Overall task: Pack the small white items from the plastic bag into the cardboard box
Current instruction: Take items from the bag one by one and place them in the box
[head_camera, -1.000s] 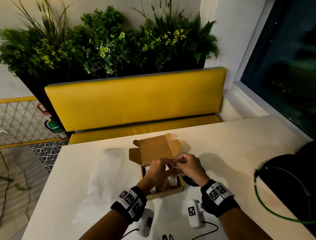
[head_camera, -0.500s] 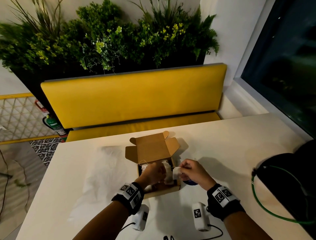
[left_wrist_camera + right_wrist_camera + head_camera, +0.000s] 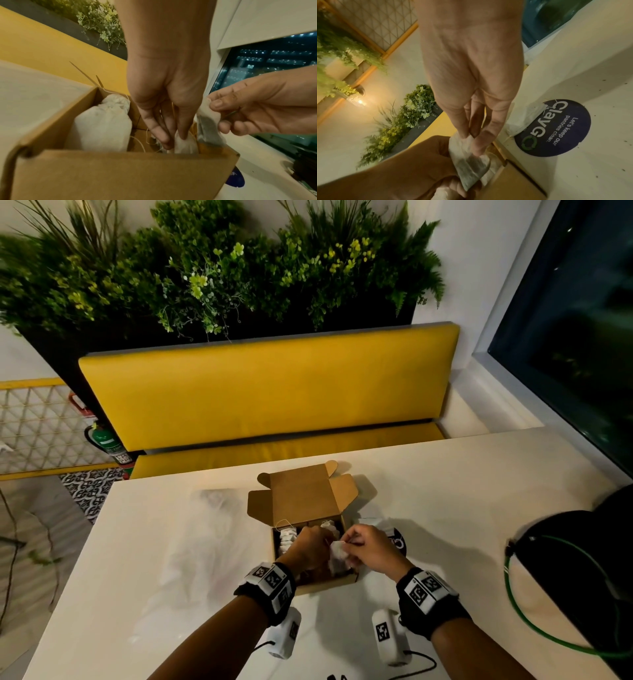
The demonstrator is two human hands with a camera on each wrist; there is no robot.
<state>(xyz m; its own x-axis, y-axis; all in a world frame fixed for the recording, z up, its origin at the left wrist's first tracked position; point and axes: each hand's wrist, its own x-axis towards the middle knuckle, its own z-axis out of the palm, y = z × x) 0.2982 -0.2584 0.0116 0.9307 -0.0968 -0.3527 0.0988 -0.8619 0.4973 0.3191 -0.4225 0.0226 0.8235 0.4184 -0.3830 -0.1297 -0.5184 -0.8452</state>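
The open cardboard box stands on the white table with its lid flaps up. White sachets stand packed along its left side, also visible in the left wrist view. My left hand reaches down into the box, its fingertips holding a white sachet against the right wall. My right hand pinches another small white sachet by its top, hanging over the box's right edge next to the left hand. The crumpled clear plastic bag lies left of the box.
A dark round sticker is on the table right of the box, with one more white sachet lying partly on it. A black bag with a green cable occupies the right side of the table. A yellow bench runs behind the far edge.
The hands, joined above the box a second ago, parted. The left hand went down into the box; the right hand brought its sachet to the box's right edge.
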